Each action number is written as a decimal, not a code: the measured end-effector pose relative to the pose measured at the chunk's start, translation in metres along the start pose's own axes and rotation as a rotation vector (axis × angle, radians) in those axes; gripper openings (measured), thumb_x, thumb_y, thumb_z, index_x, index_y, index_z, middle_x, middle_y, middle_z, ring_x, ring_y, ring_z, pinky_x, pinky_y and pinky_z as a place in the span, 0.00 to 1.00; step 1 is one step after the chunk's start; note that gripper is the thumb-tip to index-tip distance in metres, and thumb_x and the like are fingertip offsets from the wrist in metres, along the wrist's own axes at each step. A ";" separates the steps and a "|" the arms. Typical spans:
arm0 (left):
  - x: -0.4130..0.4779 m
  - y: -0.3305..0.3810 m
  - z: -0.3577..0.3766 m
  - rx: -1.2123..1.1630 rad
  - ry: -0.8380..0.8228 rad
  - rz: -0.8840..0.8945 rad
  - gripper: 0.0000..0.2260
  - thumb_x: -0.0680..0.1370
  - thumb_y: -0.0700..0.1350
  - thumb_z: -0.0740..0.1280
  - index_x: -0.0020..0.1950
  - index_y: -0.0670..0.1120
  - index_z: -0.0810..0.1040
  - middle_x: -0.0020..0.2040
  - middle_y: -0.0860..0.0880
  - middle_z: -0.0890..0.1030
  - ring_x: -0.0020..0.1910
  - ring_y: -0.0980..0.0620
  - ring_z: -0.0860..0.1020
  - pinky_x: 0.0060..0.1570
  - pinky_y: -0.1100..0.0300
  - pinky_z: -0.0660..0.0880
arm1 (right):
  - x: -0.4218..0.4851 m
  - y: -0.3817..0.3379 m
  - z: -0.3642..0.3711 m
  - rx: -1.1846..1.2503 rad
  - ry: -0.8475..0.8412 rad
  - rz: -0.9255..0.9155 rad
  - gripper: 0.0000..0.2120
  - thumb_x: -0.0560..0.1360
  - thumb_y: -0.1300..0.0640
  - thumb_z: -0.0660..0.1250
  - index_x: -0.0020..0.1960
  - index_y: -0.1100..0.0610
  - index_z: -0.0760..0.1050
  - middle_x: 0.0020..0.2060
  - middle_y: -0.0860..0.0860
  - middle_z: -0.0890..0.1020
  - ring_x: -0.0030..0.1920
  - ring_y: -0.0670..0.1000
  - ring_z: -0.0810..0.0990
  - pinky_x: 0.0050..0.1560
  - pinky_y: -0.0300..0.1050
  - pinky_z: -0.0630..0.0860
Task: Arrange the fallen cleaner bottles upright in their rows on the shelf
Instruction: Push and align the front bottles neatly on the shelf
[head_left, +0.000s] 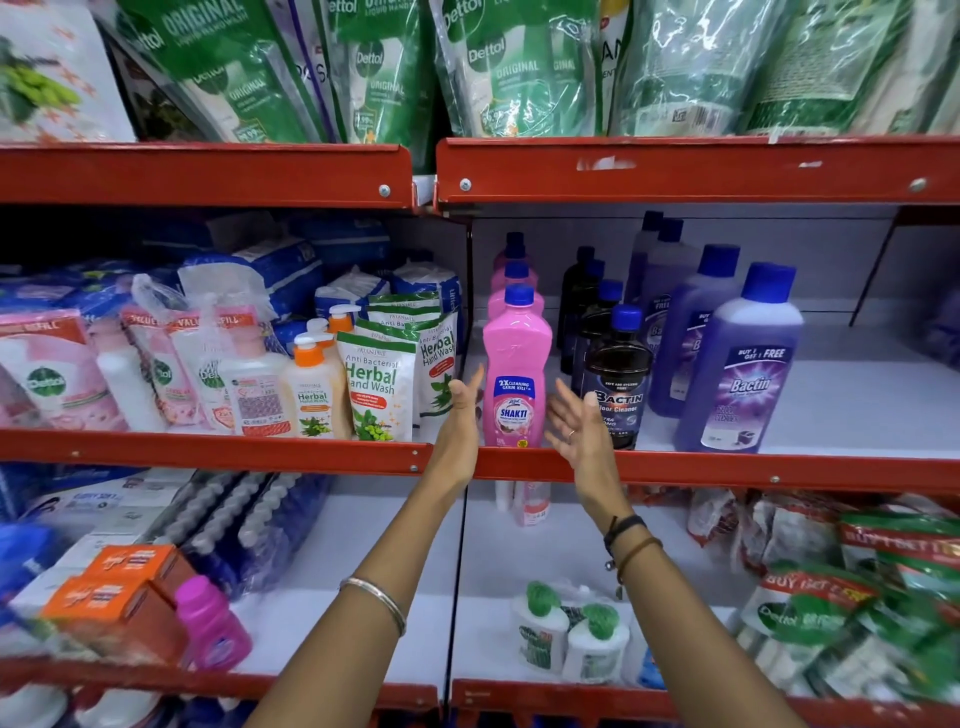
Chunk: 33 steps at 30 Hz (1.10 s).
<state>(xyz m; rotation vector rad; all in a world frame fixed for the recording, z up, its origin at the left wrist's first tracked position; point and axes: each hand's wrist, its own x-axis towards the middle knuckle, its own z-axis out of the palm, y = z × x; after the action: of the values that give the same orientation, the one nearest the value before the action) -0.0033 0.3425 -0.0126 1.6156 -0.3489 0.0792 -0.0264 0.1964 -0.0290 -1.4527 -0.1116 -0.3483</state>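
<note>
Both hands, left hand and right hand, hover open, grip released, flanking the upright pink cleaner bottle at the red shelf edge, beside upright Bactin bottles.

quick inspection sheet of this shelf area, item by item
surface: white middle shelf with a red front edge, bare at its right end
job's things: pink Shakti bottles, black Bactin bottles and purple Bactin bottles all stand upright in rows; none seen fallen
clutter: herbal hand wash pouches and pump bottles in the bay to the left
hands: left hand and right hand open, either side of the front pink bottle, apparently not gripping it
cables: nothing seen
surroundings: green Dettol refill pouches on the shelf above; boxes, packets and bottles on the shelf below
</note>
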 end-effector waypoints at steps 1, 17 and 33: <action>-0.001 0.001 0.002 -0.001 -0.007 0.008 0.48 0.55 0.82 0.43 0.72 0.63 0.56 0.73 0.48 0.67 0.64 0.54 0.70 0.64 0.56 0.67 | -0.001 0.001 0.001 -0.005 -0.013 0.004 0.27 0.79 0.42 0.44 0.72 0.55 0.64 0.70 0.57 0.70 0.63 0.47 0.72 0.67 0.47 0.68; -0.010 -0.010 0.003 0.014 0.007 0.069 0.46 0.58 0.81 0.42 0.73 0.63 0.54 0.72 0.54 0.64 0.66 0.58 0.66 0.57 0.66 0.69 | -0.007 0.004 0.010 -0.092 0.013 -0.062 0.29 0.78 0.39 0.45 0.70 0.54 0.66 0.64 0.51 0.75 0.58 0.41 0.76 0.57 0.35 0.74; -0.004 -0.001 0.120 0.077 0.035 0.025 0.24 0.81 0.56 0.43 0.76 0.50 0.54 0.77 0.50 0.57 0.76 0.53 0.55 0.76 0.52 0.52 | 0.011 0.017 -0.096 -0.240 0.081 -0.100 0.31 0.70 0.25 0.47 0.68 0.36 0.64 0.72 0.46 0.69 0.72 0.45 0.65 0.75 0.55 0.59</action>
<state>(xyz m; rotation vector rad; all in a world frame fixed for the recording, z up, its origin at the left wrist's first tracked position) -0.0261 0.2257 -0.0245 1.6840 -0.3422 0.1416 -0.0242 0.1019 -0.0536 -1.6714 -0.0786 -0.5157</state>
